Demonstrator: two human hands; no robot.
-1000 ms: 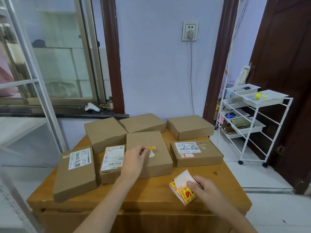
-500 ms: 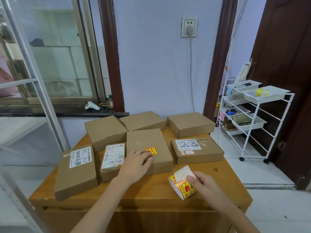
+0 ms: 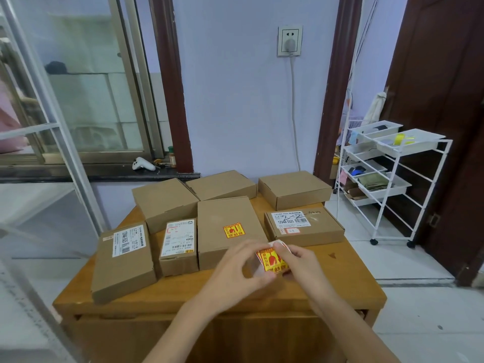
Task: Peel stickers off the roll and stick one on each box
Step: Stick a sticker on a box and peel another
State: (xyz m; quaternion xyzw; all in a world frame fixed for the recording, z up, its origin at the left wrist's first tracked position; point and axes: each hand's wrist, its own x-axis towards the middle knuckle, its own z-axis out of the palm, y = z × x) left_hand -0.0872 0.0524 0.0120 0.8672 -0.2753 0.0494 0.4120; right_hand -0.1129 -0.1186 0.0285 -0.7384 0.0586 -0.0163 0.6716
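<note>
I am looking down at a wooden table (image 3: 183, 292) carrying seven cardboard boxes; both hands are meeting over its front middle. My right hand (image 3: 301, 263) is gripping the sticker roll (image 3: 272, 260) from the right side, fingers closed round it; my left hand (image 3: 235, 268) is pinching at the roll's left edge with thumb and fingertips narrowed on the strip, though I cannot tell whether a sticker is lifting free. The roll is hanging just above the table, right in front of the middle box (image 3: 225, 229), which is already wearing a yellow-and-red sticker (image 3: 234, 231) on its lid. The box with the white label (image 3: 305, 226) is sitting just to the right; two labelled boxes are lying to the left, the far-left box (image 3: 123, 260) reaching close to the table's front-left edge; three plain boxes are lining the back edge. Bare wood is running along the front edge and the front-right corner; a white wire cart (image 3: 392, 179) is standing on the floor to the right, well apart from the table.
</note>
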